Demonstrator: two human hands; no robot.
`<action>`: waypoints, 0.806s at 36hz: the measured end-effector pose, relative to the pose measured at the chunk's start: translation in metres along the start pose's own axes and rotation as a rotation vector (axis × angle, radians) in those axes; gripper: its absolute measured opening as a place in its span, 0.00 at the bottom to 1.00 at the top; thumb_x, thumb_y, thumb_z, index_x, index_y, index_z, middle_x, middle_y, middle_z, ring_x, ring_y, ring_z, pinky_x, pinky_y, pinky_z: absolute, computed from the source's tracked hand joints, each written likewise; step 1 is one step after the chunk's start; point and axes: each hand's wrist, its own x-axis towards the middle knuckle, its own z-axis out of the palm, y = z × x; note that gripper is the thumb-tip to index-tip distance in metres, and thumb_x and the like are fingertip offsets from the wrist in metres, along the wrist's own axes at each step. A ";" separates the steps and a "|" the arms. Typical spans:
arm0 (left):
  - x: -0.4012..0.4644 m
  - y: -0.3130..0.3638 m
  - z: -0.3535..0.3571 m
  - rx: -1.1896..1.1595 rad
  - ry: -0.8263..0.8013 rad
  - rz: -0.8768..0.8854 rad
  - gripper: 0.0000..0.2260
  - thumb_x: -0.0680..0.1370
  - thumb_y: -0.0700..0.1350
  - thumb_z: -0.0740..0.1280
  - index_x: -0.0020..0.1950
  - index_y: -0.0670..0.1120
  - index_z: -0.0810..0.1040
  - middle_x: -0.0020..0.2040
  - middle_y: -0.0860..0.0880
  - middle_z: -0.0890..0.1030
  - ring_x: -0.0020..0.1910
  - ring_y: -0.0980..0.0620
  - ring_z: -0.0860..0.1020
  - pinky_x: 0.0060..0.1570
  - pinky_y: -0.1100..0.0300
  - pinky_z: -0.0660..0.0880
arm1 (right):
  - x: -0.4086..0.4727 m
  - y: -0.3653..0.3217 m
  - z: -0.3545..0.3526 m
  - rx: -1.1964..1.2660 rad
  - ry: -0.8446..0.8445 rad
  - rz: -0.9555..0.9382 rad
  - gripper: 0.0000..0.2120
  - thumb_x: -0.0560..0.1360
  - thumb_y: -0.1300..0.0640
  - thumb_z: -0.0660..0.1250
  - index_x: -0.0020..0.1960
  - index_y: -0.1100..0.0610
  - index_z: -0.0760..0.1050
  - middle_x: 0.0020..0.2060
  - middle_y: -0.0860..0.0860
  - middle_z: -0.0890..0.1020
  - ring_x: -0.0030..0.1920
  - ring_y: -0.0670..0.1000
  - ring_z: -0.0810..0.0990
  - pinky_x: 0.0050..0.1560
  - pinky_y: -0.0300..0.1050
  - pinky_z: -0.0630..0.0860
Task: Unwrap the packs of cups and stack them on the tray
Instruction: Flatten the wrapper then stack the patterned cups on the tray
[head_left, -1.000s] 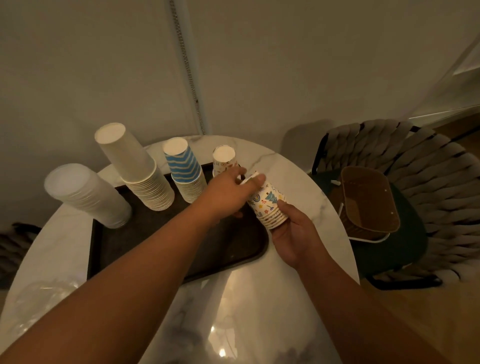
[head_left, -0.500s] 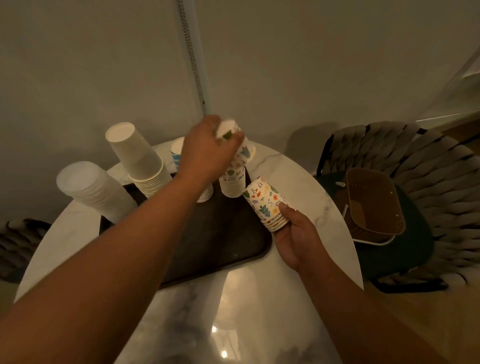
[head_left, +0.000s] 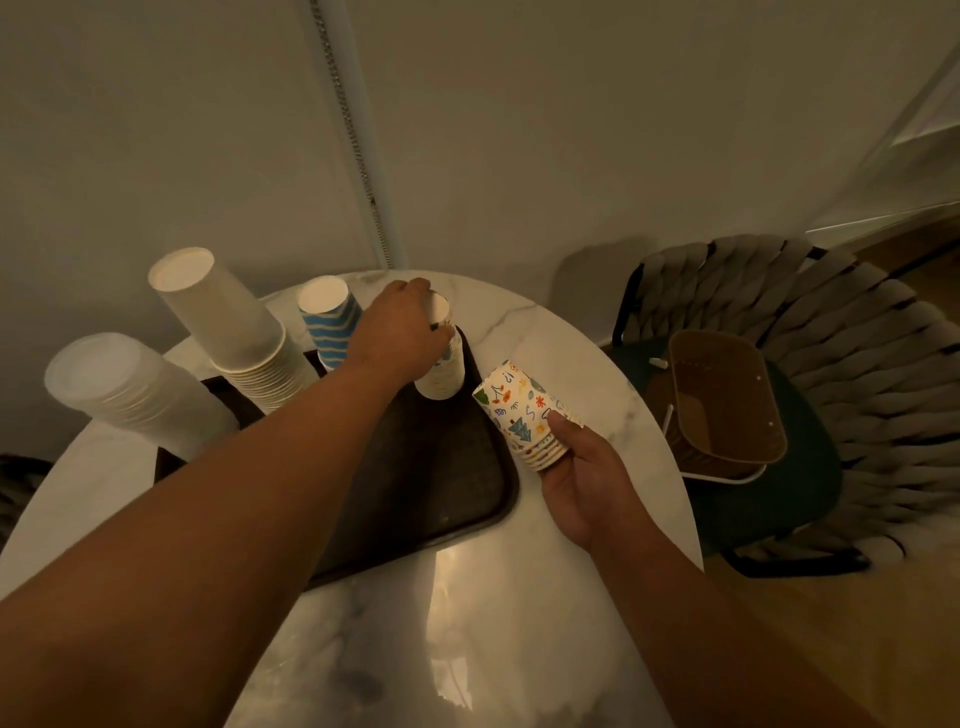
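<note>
One cup (head_left: 441, 332) lowered onto tray stack (head_left: 442, 376) by left hand (head_left: 397, 332)

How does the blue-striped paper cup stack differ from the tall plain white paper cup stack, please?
The blue-striped paper cup stack carries wavy blue bands; the tall plain white paper cup stack is unprinted. The striped stack is shorter and narrower, while the white one rises higher and leans left. Both stand upside down at the dark tray's far edge.

The left hand (head_left: 397, 332) reaches far forward, arm outstretched, fingers curled in a grip. The right hand (head_left: 587, 478) stays nearer, palm up, fingers clasped.
</note>
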 end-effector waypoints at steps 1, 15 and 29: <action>0.001 -0.001 0.002 -0.002 0.008 0.000 0.27 0.78 0.50 0.68 0.74 0.43 0.66 0.70 0.42 0.71 0.68 0.42 0.70 0.63 0.49 0.70 | 0.000 0.000 0.000 0.001 -0.004 -0.001 0.20 0.69 0.59 0.67 0.61 0.57 0.73 0.56 0.58 0.83 0.56 0.57 0.82 0.54 0.48 0.79; -0.055 0.025 -0.009 -0.375 0.221 0.045 0.20 0.80 0.54 0.65 0.69 0.46 0.73 0.65 0.47 0.76 0.61 0.51 0.75 0.61 0.56 0.73 | -0.004 0.000 0.009 -0.026 -0.017 -0.012 0.23 0.69 0.58 0.68 0.63 0.58 0.72 0.58 0.58 0.81 0.58 0.57 0.81 0.57 0.48 0.79; -0.084 0.013 0.022 -1.017 -0.180 -0.352 0.26 0.74 0.53 0.73 0.69 0.47 0.72 0.64 0.47 0.77 0.58 0.48 0.80 0.53 0.47 0.81 | -0.016 0.014 0.028 -0.065 -0.079 -0.022 0.20 0.70 0.58 0.66 0.61 0.59 0.73 0.55 0.58 0.83 0.54 0.55 0.83 0.54 0.44 0.80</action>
